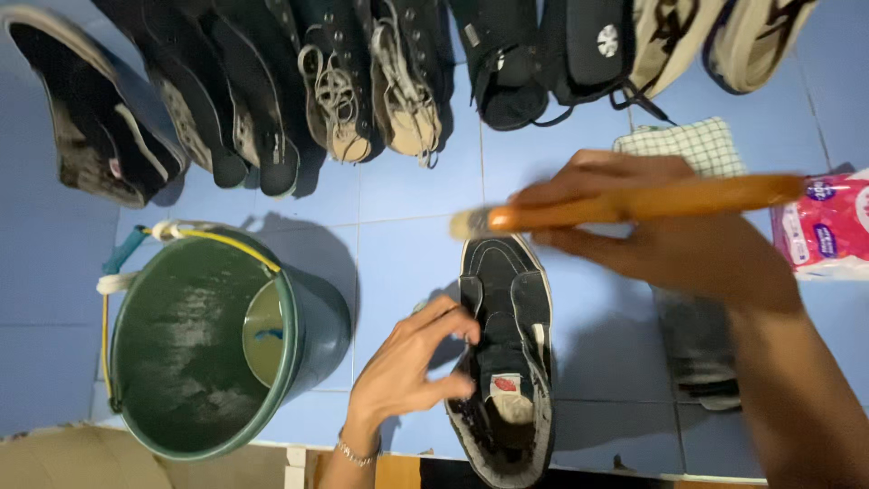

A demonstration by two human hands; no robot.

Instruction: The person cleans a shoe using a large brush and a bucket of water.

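A black high-top shoe (502, 299) lies on the blue tiled floor (398, 208), toe pointing away from me. My left hand (412, 362) holds its near side by the collar and tongue. My right hand (652, 231) grips an orange wooden-handled brush (634, 204), held crosswise above the shoe. The pale bristle end of the brush (471, 224) sits at the shoe's toe. The right hand and brush are motion-blurred.
A dark green bucket (299, 335) with a yellow handle stands left of the shoe. Several dark shoes (362, 81) line the far side. A checked cloth (692, 143) and a pink packet (824, 226) lie at the right. Another dark shoe (692, 353) lies under my right arm.
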